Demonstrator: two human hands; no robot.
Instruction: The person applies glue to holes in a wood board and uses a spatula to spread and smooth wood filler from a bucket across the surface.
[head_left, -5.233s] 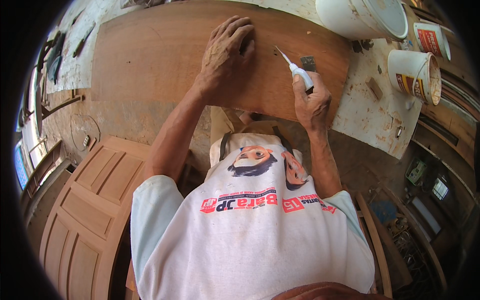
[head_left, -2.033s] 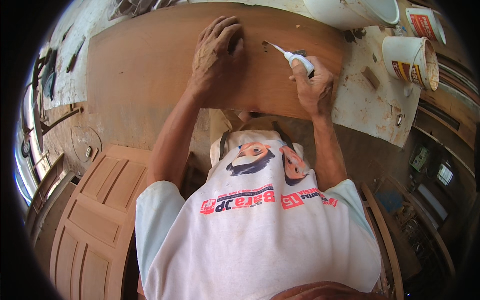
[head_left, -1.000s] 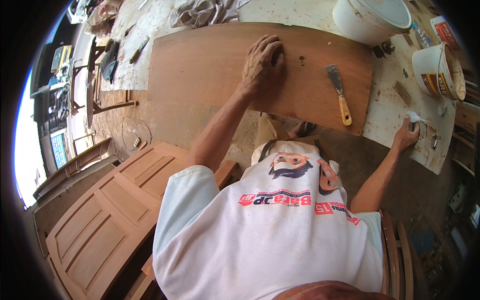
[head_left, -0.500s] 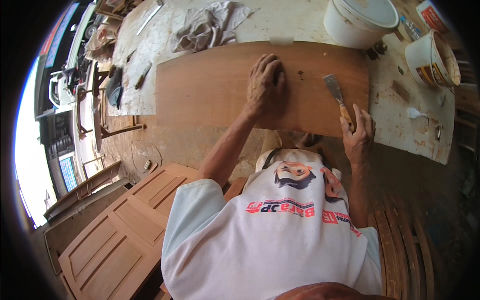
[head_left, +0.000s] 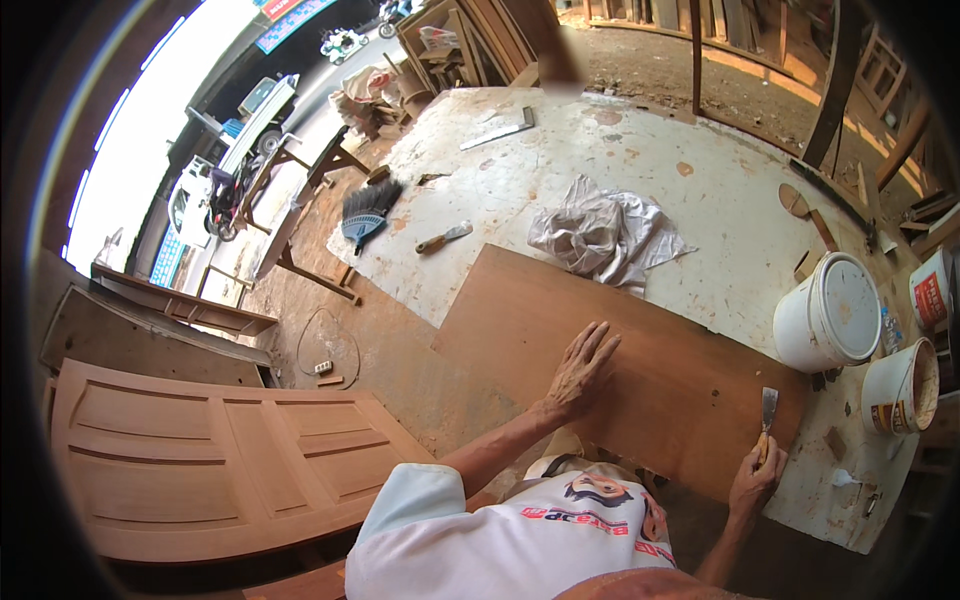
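Observation:
A flat brown wooden board (head_left: 520,320) lies along the near side of the white worktable. My left hand (head_left: 586,372) rests on the middle of it, palm down with fingers stretched out. Near the board's right end, my right hand (head_left: 756,480) is closed round the wooden handle of a putty knife (head_left: 769,408), its metal blade pointing away from me. A crumpled pale cloth (head_left: 605,232) lies just past the board's far edge. Beyond the board's left end is a second putty knife (head_left: 443,238), with a dark brush with a blue base (head_left: 368,215) farther left.
Two white buckets, one lidded (head_left: 826,312) and one open (head_left: 898,388), stand at the table's right (head_left: 700,260). A metal square (head_left: 500,130) lies at the far side. On my left is a panelled wooden door (head_left: 230,450); a cable (head_left: 325,345) lies on the floor.
My view has swung left and up, showing more of the far table. My left hand has flattened, its fingers now stretched. The right hand's fingers have closed round the putty knife's handle.

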